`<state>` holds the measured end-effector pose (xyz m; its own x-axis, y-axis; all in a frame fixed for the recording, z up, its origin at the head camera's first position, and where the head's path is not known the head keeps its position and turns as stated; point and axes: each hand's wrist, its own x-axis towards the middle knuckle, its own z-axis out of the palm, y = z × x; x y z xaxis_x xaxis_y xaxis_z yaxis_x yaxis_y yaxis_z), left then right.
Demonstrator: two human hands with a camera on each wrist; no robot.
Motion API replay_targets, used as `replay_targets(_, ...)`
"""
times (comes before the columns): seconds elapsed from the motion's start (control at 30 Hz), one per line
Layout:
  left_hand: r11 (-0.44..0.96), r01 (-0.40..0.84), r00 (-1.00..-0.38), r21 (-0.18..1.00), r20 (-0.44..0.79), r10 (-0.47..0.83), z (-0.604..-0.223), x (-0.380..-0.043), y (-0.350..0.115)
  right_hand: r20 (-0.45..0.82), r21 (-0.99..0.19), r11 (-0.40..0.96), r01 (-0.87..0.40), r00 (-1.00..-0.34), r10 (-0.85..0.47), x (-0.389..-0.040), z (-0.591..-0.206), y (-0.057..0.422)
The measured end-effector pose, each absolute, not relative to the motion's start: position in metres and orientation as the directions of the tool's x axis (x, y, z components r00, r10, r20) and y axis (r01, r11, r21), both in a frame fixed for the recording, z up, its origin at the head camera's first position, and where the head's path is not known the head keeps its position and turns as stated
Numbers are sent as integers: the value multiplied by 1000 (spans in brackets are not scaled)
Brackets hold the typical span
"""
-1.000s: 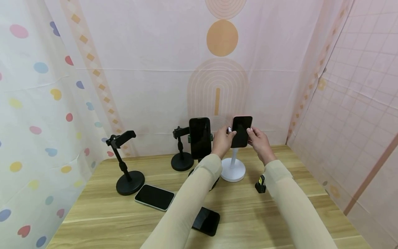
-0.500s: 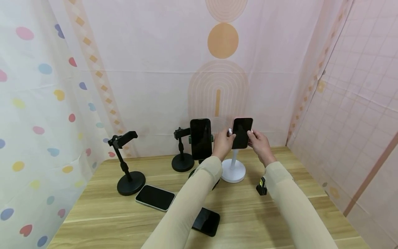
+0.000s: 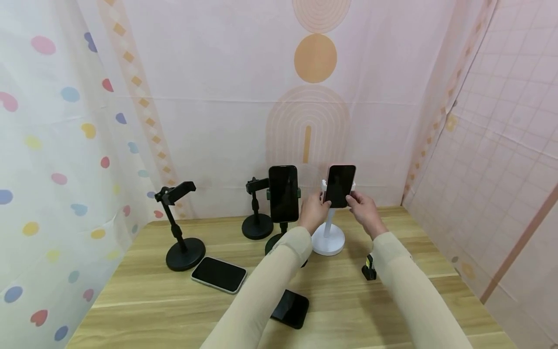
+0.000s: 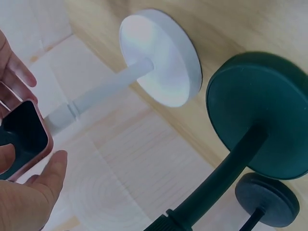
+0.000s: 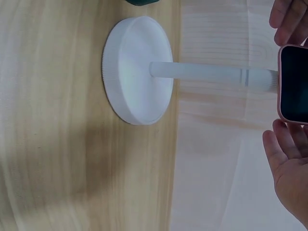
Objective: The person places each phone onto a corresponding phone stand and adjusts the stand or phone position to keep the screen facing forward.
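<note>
A pink-edged smartphone [image 3: 340, 186] stands upright at the top of the white phone stand [image 3: 329, 240], its dark screen facing me. My left hand [image 3: 313, 212] holds its lower left side, thumb on the front edge. At the lower right side my right hand [image 3: 366, 211] holds it, thumb at the front and fingers behind. White clamp ends of the stand show on both sides of the phone. In the left wrist view the left hand [image 4: 29, 204] reaches round the phone [image 4: 26, 134]. The right wrist view has the right hand [image 5: 293, 173] at the phone's edge.
Left of the hands, a black phone [image 3: 284, 194] sits in a dark green stand [image 4: 260, 115]. Two black stands [image 3: 185, 254] [image 3: 257, 226] are farther left. Two phones [image 3: 219, 275] [image 3: 291, 309] lie on the wooden table [image 3: 144, 310]. A small black-and-yellow item [image 3: 369, 269] stands by the right sleeve.
Both hands have slid slightly down the phone's sides, and the white clamp ends now show beside it. The phone stays at the top of the white stand. The head view has shifted slightly.
</note>
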<state>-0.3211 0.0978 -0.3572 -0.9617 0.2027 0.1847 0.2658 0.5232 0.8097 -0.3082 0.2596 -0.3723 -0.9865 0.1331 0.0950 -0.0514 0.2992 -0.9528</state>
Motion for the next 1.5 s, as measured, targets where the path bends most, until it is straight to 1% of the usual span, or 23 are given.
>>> replay_targets(0.17,534,248,-963,809,148,224,-361,-316,103,118,-932,356,-70,-986,116,-306,-378,262)
replay_targets(0.37,511,325,-941,796,216,262,-371,-314,105,122,-924,378,-65,-984,129,-304,-384,263)
replay_targets(0.47,512,336,-936,791,220,275,-374,-312,104,116,-925,376,-58,-984,134,-302,-386,263)
replay_targets(0.7,545,288,-944,787,137,300,-385,-300,97,84,-932,361,-28,-987,140,-293,-393,258)
replay_targets(0.9,578,319,-927,751,119,357,-398,-290,91,57,-928,372,0,-988,143,-284,-403,255)
replay_targets(1.07,633,374,-904,677,113,413,-408,-283,83,83,-897,442,-6,-984,156,-275,-411,252)
replay_targets(1.23,702,398,-891,591,65,450,-416,-276,72,89,-837,547,9,-984,152,-264,-415,248)
replay_targets(1.4,756,419,-887,502,49,459,-421,-269,54,116,-733,680,-20,-989,96,-250,-418,241)
replay_targets(1.5,791,462,-875,402,57,482,-424,-266,40,138,-648,759,-59,-990,40,-242,-420,235)
